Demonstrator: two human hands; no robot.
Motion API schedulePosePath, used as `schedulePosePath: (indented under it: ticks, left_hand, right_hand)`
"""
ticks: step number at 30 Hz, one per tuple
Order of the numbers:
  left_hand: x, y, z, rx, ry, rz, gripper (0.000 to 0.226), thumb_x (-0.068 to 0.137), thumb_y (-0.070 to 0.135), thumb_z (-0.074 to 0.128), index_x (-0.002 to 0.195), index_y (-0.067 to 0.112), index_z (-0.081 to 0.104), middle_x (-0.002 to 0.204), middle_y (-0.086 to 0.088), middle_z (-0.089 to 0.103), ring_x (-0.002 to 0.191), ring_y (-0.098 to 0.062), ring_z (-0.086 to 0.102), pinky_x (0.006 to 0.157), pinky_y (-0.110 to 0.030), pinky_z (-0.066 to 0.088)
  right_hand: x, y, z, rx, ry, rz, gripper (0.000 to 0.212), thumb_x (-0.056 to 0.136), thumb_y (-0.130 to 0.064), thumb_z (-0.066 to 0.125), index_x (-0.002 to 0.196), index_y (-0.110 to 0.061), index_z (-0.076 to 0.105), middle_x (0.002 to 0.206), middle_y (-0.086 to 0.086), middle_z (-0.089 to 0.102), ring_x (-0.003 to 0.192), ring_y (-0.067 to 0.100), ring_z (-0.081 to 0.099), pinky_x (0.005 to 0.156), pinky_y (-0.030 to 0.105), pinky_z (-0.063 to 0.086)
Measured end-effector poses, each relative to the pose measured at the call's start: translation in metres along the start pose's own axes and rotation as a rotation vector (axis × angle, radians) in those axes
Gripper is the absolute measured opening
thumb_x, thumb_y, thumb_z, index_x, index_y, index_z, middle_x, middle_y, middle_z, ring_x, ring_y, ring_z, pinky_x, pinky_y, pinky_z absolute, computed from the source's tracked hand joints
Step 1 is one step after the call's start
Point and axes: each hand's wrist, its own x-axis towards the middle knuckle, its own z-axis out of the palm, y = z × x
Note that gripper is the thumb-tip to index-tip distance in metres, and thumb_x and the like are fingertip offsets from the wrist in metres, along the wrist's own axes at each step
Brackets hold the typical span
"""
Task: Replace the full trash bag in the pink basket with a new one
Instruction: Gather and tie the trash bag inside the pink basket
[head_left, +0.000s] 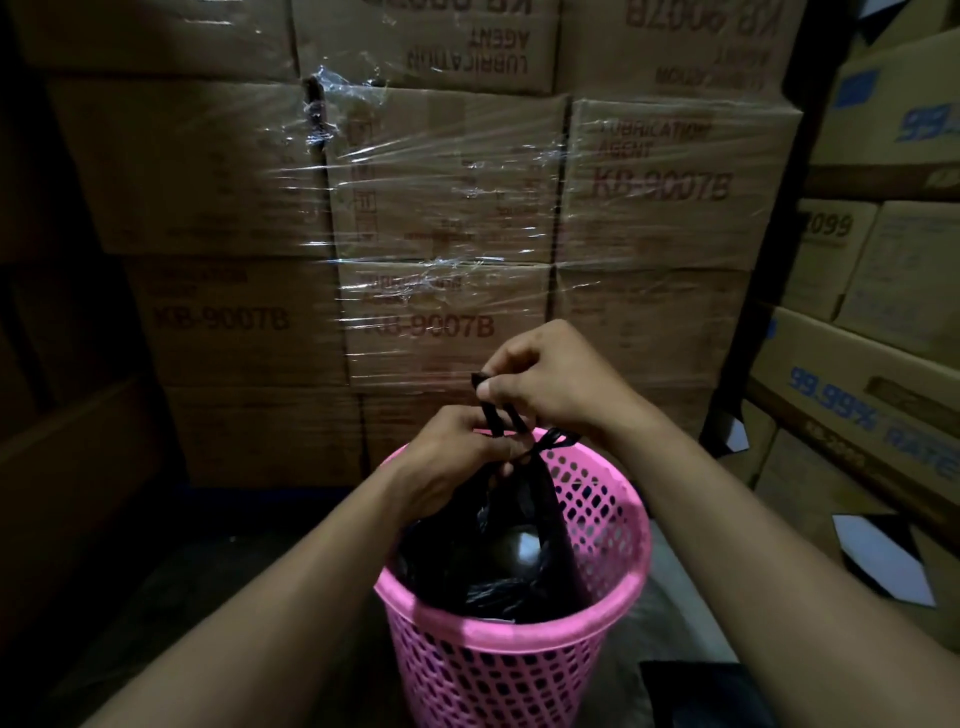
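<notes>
Though the bag (514, 561) is gathered at its neck, it sits inside the basket (519, 631), filling it nearly to the rim. The task therefore looks to be in its early part: the full bag is being tied off or readied for lifting, it is not yet out, and no new bag lines the basket. What seems left is to finish the knot, lift the bag clear and fit a fresh one over the rim. Whether a fresh bag is at hand cannot be told. A dark flat thing (696, 691) lies on the floor by the basket's near right side, too dim to name.

Above the basket's far rim the straps (498, 418) rise taut from the neck. The left hand (447, 462) is curled round the gathered neck and the lower part of the straps, fingers closed tight. The right hand (550, 384), just above it, pinches the strap ends between thumb and forefinger, the other fingers curled under. A loose loop of black plastic sticks out to the right of the neck, over the far rim. Behind the basket stand cartons (441, 208) wrapped in clear film.
</notes>
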Motion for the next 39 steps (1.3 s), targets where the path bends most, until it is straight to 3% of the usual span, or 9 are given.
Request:
schedulePosePath:
  ticks: [6, 10, 14, 18, 23, 27, 30, 33, 39]
  left_hand:
    - [0.0, -0.005, 0.008, -0.12, -0.174, -0.086, 0.021, 0.086, 0.001, 0.066, 0.073, 0.016, 0.074, 0.069, -0.006, 0.065, 0.049, -0.007, 0.051, 0.046, -0.018, 0.041]
    - [0.008, -0.005, 0.011, -0.152, 0.018, -0.121, 0.013, 0.087, 0.001, 0.064, 0.076, 0.006, 0.068, 0.063, -0.007, 0.06, 0.042, -0.006, 0.048, 0.041, -0.017, 0.038]
    - [0.01, -0.009, -0.003, -0.3, 0.141, -0.196, 0.009, 0.086, 0.008, 0.069, 0.08, 0.003, 0.065, 0.066, -0.007, 0.063, 0.042, -0.005, 0.05, 0.039, -0.016, 0.038]
    - [0.003, -0.011, -0.007, -0.287, 0.153, -0.209, 0.016, 0.09, 0.013, 0.066, 0.078, 0.003, 0.062, 0.049, 0.003, 0.061, 0.038, -0.003, 0.049, 0.042, -0.015, 0.039]
    - [-0.004, -0.011, -0.002, -0.288, 0.178, -0.212, 0.013, 0.087, 0.013, 0.07, 0.08, 0.004, 0.065, 0.064, -0.003, 0.064, 0.044, -0.004, 0.052, 0.041, -0.015, 0.041]
    - [-0.005, -0.005, -0.001, -0.159, 0.03, -0.115, 0.021, 0.099, 0.016, 0.052, 0.09, 0.003, 0.065, 0.071, -0.008, 0.067, 0.049, -0.009, 0.053, 0.05, -0.021, 0.046]
    - [-0.01, -0.001, 0.001, 0.025, -0.024, 0.04, 0.024, 0.101, 0.01, 0.044, 0.085, 0.005, 0.06, 0.074, -0.013, 0.064, 0.058, -0.018, 0.057, 0.062, -0.03, 0.05]
    - [-0.01, -0.003, -0.005, 0.23, 0.0, 0.163, 0.023, 0.097, 0.01, 0.053, 0.077, 0.005, 0.062, 0.072, -0.011, 0.064, 0.066, -0.019, 0.06, 0.071, -0.037, 0.05]
    - [-0.007, -0.009, -0.006, 0.358, 0.03, 0.191, 0.017, 0.084, 0.011, 0.072, 0.081, 0.013, 0.055, 0.071, 0.002, 0.062, 0.068, -0.009, 0.058, 0.067, -0.024, 0.048]
  right_hand:
    - [-0.005, 0.012, -0.004, 0.027, 0.031, 0.037, 0.006, 0.072, -0.02, 0.082, 0.074, -0.019, 0.077, 0.064, -0.007, 0.069, 0.064, 0.006, 0.064, 0.069, 0.03, 0.057]
    - [-0.005, 0.012, -0.009, 0.081, 0.04, 0.061, 0.009, 0.078, -0.017, 0.078, 0.081, -0.009, 0.078, 0.058, -0.006, 0.065, 0.044, -0.006, 0.053, 0.045, 0.012, 0.041]
    - [-0.003, 0.024, -0.019, -0.032, 0.031, 0.125, 0.009, 0.079, -0.013, 0.076, 0.088, -0.012, 0.078, 0.077, 0.005, 0.073, 0.068, 0.009, 0.061, 0.064, 0.023, 0.051]
    - [-0.009, 0.036, -0.016, 0.032, -0.108, 0.283, 0.013, 0.083, -0.006, 0.071, 0.092, -0.015, 0.074, 0.065, 0.002, 0.069, 0.06, 0.013, 0.061, 0.062, 0.029, 0.055]
    - [-0.016, 0.033, -0.005, 0.153, -0.086, 0.35, 0.005, 0.084, 0.002, 0.069, 0.083, -0.003, 0.071, 0.067, 0.015, 0.065, 0.054, 0.018, 0.06, 0.048, 0.024, 0.052]
    - [-0.008, 0.032, -0.005, 0.23, 0.08, 0.358, 0.012, 0.085, 0.002, 0.067, 0.075, -0.005, 0.069, 0.06, 0.01, 0.063, 0.044, 0.007, 0.059, 0.046, 0.017, 0.052]
    - [-0.002, 0.036, -0.002, 0.3, 0.203, 0.382, 0.02, 0.085, 0.001, 0.067, 0.07, -0.011, 0.066, 0.06, 0.009, 0.063, 0.045, 0.009, 0.059, 0.049, 0.02, 0.054]
    - [0.002, 0.045, -0.001, 0.417, 0.301, 0.434, 0.022, 0.087, 0.0, 0.066, 0.069, -0.012, 0.065, 0.062, 0.009, 0.065, 0.048, 0.011, 0.063, 0.052, 0.023, 0.057]
    - [0.003, 0.052, 0.01, 0.656, 0.376, 0.478, 0.018, 0.089, 0.004, 0.061, 0.074, -0.007, 0.062, 0.071, 0.011, 0.065, 0.055, 0.013, 0.066, 0.058, 0.023, 0.06]
